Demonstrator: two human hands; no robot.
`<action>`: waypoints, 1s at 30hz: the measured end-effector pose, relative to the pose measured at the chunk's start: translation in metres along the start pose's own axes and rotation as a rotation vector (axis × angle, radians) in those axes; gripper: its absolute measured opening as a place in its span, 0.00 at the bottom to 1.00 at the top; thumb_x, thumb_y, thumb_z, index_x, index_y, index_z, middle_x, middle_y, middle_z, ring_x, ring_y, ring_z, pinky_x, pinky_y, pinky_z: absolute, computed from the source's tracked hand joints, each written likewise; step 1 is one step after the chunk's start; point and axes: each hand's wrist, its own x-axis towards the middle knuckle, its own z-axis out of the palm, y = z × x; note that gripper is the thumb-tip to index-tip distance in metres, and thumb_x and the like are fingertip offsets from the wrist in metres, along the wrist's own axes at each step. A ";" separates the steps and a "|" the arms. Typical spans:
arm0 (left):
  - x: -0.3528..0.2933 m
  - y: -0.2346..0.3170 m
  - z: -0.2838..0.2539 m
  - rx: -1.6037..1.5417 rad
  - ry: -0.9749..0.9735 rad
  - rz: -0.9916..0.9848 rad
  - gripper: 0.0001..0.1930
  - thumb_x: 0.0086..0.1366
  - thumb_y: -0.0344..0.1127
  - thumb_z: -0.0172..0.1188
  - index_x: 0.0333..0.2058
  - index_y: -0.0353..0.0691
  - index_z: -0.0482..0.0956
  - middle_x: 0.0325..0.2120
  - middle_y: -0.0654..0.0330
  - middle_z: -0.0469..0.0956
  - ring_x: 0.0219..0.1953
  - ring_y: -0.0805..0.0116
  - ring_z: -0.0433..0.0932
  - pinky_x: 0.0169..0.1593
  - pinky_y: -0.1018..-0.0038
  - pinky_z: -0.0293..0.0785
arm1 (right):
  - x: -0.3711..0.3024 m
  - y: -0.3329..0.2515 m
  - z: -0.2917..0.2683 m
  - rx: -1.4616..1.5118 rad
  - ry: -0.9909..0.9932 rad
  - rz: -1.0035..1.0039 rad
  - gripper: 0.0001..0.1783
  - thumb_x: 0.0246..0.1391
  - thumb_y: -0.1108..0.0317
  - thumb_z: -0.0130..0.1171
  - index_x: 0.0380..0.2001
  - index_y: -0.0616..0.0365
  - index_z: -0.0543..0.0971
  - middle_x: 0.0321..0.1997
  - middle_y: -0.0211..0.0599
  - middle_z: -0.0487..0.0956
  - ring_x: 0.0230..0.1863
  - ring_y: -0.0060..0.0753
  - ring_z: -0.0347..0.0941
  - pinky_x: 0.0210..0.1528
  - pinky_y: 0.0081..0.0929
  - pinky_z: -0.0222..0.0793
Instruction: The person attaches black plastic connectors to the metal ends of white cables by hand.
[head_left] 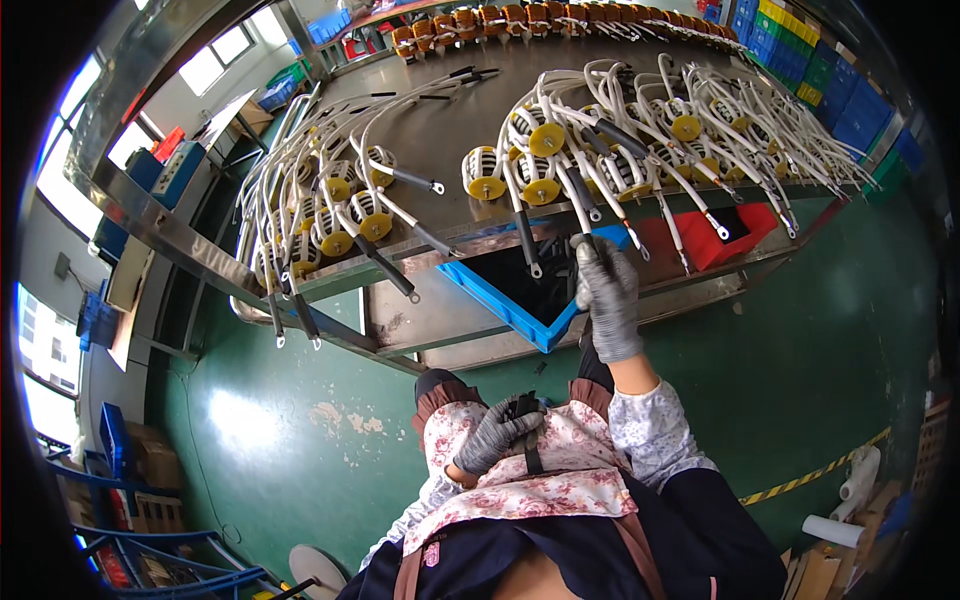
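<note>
My right hand (610, 305), in a grey glove, is raised at the table's front edge. Its fingers are closed on the end of a white cable (577, 212), and they hide the cable's tip. My left hand (497, 437), gloved too, rests at my lap, closed around several short black sleeves (524, 405). Around the right hand, other white cables hang over the edge with ring terminals; one near it wears a black sleeve (526, 243). The cables come from black-and-white coils with yellow end discs (486, 187). Just below stands a blue bin (505, 318) containing black sleeves.
A red bin (722, 240) sits beside the blue one on the lower shelf (460, 353). More cabled coils (335, 242) crowd the metal table's left side. Orange-brown coils (465, 22) line its far edge. Stacked crates (855, 110) stand at the right.
</note>
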 end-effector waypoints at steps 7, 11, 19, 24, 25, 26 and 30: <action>0.004 -0.011 -0.003 -0.012 0.031 -0.042 0.12 0.64 0.36 0.58 0.43 0.37 0.72 0.27 0.66 0.72 0.22 0.81 0.66 0.24 0.85 0.60 | 0.026 0.010 -0.004 1.126 -0.629 0.387 0.13 0.64 0.61 0.45 0.32 0.57 0.75 0.15 0.22 0.62 0.13 0.13 0.56 0.14 0.13 0.55; 0.007 -0.016 -0.008 0.019 0.019 -0.030 0.12 0.64 0.36 0.58 0.43 0.37 0.72 0.26 0.67 0.72 0.22 0.81 0.66 0.24 0.85 0.60 | 0.031 0.013 -0.007 1.511 -0.744 0.538 0.14 0.66 0.60 0.42 0.34 0.57 0.73 0.14 0.19 0.58 0.11 0.12 0.51 0.11 0.12 0.49; 0.006 -0.017 -0.007 0.034 0.039 -0.055 0.13 0.65 0.35 0.58 0.45 0.36 0.72 0.26 0.67 0.72 0.22 0.81 0.66 0.24 0.85 0.60 | 0.018 0.006 -0.004 0.196 0.011 0.075 0.16 0.65 0.59 0.46 0.28 0.58 0.74 0.14 0.20 0.63 0.11 0.11 0.53 0.13 0.12 0.51; 0.008 -0.013 -0.007 0.057 -0.010 -0.087 0.16 0.64 0.36 0.59 0.49 0.40 0.72 0.36 0.68 0.75 0.33 0.80 0.73 0.36 0.81 0.72 | 0.035 0.001 -0.007 1.173 -0.581 0.528 0.19 0.65 0.54 0.45 0.34 0.58 0.74 0.14 0.17 0.60 0.11 0.09 0.52 0.13 0.11 0.49; 0.008 -0.013 -0.006 0.034 -0.029 -0.043 0.16 0.64 0.37 0.59 0.48 0.39 0.72 0.33 0.67 0.74 0.29 0.80 0.71 0.32 0.83 0.68 | 0.029 0.001 -0.009 1.003 -0.496 0.429 0.20 0.64 0.51 0.45 0.34 0.58 0.74 0.14 0.17 0.60 0.11 0.09 0.52 0.13 0.11 0.48; 0.008 -0.014 -0.005 0.028 -0.010 -0.020 0.16 0.65 0.38 0.58 0.47 0.38 0.72 0.30 0.66 0.73 0.25 0.80 0.69 0.28 0.85 0.64 | 0.023 0.002 -0.010 0.830 -0.414 0.342 0.21 0.64 0.49 0.45 0.35 0.58 0.74 0.14 0.17 0.60 0.11 0.09 0.52 0.12 0.11 0.48; 0.008 -0.016 -0.001 -0.052 0.066 0.105 0.16 0.65 0.42 0.57 0.44 0.37 0.72 0.26 0.66 0.73 0.21 0.81 0.66 0.24 0.86 0.61 | 0.005 0.003 -0.013 0.050 -0.135 0.076 0.22 0.61 0.44 0.47 0.29 0.53 0.72 0.14 0.19 0.63 0.12 0.12 0.56 0.15 0.13 0.51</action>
